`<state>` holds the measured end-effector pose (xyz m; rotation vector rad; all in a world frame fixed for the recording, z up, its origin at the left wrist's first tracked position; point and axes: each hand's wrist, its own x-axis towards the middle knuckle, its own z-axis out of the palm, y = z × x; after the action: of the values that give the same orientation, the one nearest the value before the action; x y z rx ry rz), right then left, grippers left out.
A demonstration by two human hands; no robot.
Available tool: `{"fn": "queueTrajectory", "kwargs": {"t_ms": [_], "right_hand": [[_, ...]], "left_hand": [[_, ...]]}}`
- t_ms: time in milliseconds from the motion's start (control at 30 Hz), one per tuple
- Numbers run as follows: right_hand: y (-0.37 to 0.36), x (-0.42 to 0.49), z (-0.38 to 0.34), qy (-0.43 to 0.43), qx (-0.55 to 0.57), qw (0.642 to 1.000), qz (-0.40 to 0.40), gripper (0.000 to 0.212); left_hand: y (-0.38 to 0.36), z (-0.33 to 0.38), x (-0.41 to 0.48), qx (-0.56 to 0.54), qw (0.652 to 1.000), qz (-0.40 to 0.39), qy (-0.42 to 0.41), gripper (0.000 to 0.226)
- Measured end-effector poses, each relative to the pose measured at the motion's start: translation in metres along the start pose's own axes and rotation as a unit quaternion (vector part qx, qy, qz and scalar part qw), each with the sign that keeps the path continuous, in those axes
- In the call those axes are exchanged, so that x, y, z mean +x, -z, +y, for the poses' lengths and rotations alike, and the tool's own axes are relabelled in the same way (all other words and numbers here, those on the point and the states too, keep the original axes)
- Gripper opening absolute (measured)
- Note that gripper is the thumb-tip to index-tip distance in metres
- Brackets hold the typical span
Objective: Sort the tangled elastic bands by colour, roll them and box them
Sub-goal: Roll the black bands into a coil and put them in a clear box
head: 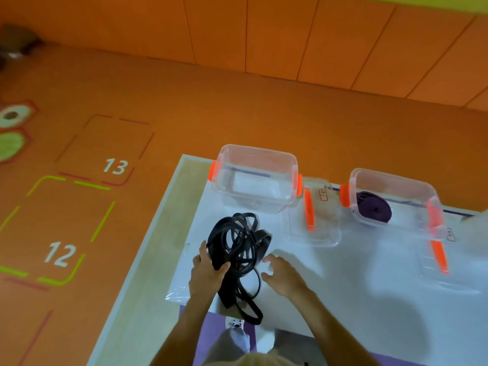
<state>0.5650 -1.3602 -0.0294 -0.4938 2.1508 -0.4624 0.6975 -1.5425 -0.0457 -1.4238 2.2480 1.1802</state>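
Observation:
A tangle of black elastic bands (239,249) lies on the white table (356,273), with loops trailing over the near edge. My left hand (207,272) grips the tangle's left side, thumb hooked round a wide band. Just right of the tangle, my right hand (281,274) hovers with fingers loosely spread, holding nothing. A clear box (254,178) with orange clips stands behind the tangle with no bands in it. At the right a second clear box (396,204) holds a rolled purple band (375,207).
Two clear lids with orange clips lie flat: one lid (313,212) between the boxes, another lid (443,260) at the right. The table's left edge (148,249) drops to an orange floor marked 12 and 13. An orange wall runs behind.

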Motion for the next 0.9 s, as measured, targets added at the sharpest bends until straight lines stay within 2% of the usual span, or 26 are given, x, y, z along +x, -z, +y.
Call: {"fn": "queueTrajectory", "kwargs": {"t_ms": [33,100,167,200,267,333,433,500,600,767,900], "right_hand": [[-0.006,0.002,-0.003,-0.003,0.037,0.999,-0.009,0.045],[-0.015,0.005,-0.008,-0.034,0.176,0.984,-0.022,0.045],[-0.024,0.004,-0.011,-0.077,0.34,0.937,-0.027,0.045],[-0.028,0.004,-0.012,-0.085,0.39,0.917,-0.016,0.046],[-0.034,0.004,-0.015,-0.085,0.424,0.902,0.014,0.047],[-0.039,0.005,-0.018,-0.08,0.406,0.91,0.024,0.044],[-0.048,0.003,-0.024,-0.057,0.331,0.942,0.02,0.032],[-0.056,0.003,-0.028,-0.045,0.287,0.955,0.062,0.034],[-0.065,0.003,-0.037,-0.051,0.276,0.951,0.126,0.038],[-0.072,0.003,-0.043,-0.075,0.237,0.959,0.136,0.036],[-0.072,0.003,-0.044,-0.102,0.165,0.964,0.181,0.021]], "left_hand": [[0.002,-0.002,0.002,-0.041,0.999,-0.002,0.004,0.097],[0.003,-0.003,0.002,-0.038,0.999,-0.001,-0.009,0.09],[0.0,-0.004,-0.005,-0.008,0.999,-0.001,-0.042,0.083],[-0.003,-0.004,-0.009,-0.001,0.998,-0.002,-0.057,0.081],[-0.005,-0.005,-0.015,-0.001,0.997,-0.008,-0.077,0.08],[-0.004,-0.007,-0.014,-0.021,0.995,-0.021,-0.097,0.071],[0.001,-0.009,-0.009,-0.06,0.991,-0.035,-0.113,0.062],[0.006,-0.008,-0.006,-0.096,0.988,-0.034,-0.116,0.061],[0.011,-0.008,-0.003,-0.157,0.981,-0.035,-0.11,0.059],[0.013,-0.014,0.001,-0.284,0.956,-0.052,-0.055,0.062],[0.015,-0.017,0.003,-0.321,0.944,-0.057,-0.044,0.062]]}}
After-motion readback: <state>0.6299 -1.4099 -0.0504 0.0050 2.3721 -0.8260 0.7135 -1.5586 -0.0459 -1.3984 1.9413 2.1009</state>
